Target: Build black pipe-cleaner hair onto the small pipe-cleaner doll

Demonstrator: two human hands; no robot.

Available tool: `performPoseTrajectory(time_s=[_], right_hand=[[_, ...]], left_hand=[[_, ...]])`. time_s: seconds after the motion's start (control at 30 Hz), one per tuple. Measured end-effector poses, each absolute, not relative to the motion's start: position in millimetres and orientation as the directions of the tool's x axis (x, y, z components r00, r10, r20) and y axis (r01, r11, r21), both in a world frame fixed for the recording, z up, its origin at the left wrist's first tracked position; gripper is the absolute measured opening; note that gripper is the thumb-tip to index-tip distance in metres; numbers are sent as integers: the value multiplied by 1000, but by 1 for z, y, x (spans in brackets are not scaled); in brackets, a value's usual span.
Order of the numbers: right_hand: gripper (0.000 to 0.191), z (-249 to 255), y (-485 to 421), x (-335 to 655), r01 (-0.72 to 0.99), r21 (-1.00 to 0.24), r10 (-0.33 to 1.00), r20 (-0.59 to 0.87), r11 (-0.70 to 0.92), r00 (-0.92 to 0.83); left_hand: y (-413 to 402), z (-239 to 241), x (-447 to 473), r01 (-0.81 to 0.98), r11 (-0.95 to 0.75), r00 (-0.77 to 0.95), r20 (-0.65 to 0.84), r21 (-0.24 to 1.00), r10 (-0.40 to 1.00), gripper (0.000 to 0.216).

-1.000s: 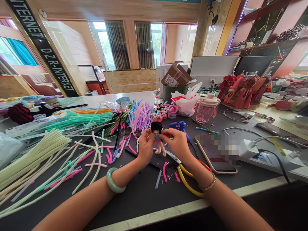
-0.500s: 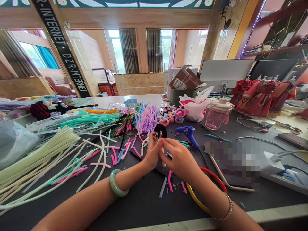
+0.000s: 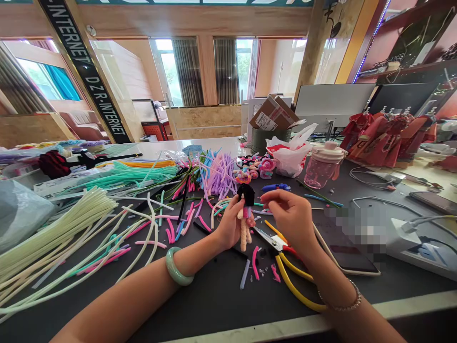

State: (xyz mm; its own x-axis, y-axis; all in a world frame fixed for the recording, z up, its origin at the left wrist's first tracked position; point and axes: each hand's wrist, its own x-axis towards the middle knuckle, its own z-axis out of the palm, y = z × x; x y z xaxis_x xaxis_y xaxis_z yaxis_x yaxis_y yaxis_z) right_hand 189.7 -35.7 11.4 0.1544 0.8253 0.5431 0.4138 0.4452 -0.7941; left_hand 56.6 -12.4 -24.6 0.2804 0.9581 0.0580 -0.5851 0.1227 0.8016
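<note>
A: Where's the pipe-cleaner doll (image 3: 245, 214) right now?

B: Up in the left hand (image 3: 231, 224), held above the dark work table (image 3: 221, 305). The fingers wrap its middle in a firm, closed grasp, with the black hair showing at the top and the twisted cream legs hanging free below.

A: And the right hand (image 3: 291, 219)?

B: Raised just beside the doll, not touching it. The fingertips curl in toward the thumb, but I can't tell from this view whether they're pinching some thin strand or nothing at all.

A: How would you work well from there?

B: Keep the left grip on the torso rather than the legs, so the fuzzy twists don't crush or slip. Make small moves with the right fingertips, and tuck any cut wire end inward, where it can't scratch or snag.

A: Are the yellow-handled pliers (image 3: 293, 281) within reach?

B: Yes, they lie on the table just below the right hand, their steel head near the doll's feet, among the pink pipe-cleaner offcuts (image 3: 255, 262) — an easy reach, though it means setting nothing down on those scraps
</note>
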Motion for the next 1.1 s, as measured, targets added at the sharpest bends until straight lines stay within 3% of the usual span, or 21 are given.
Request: performPoseTrajectory(time_s=[0.1, 0.27, 0.57, 0.77, 0.97, 1.1], right_hand=[[17, 12, -30, 192, 369, -843, 841, 490, 391, 230], [35, 9, -26, 189, 281, -873, 883, 449, 400, 138], [40, 2, -24, 186, 241, -852, 872, 487, 465, 41], [37, -3, -23, 186, 397, -764, 806, 585, 509, 91], [59, 0, -25, 189, 542, -667, 790, 613, 512, 8], [42, 5, -26, 192, 547, -563, 727, 674, 620, -130]], left_hand=[[-12, -24, 56, -593, 159, 335, 62, 790, 940, 40], [-16, -24, 56, -575, 173, 395, 86, 800, 915, 37], [-14, -29, 54, -593, 158, 395, 114, 790, 912, 36], [-17, -25, 52, -570, 236, 471, 78, 787, 879, 27], [-16, -26, 48, -474, 379, 618, -7, 795, 786, 39], [-13, -24, 47, -509, 402, 603, -18, 761, 798, 34]])
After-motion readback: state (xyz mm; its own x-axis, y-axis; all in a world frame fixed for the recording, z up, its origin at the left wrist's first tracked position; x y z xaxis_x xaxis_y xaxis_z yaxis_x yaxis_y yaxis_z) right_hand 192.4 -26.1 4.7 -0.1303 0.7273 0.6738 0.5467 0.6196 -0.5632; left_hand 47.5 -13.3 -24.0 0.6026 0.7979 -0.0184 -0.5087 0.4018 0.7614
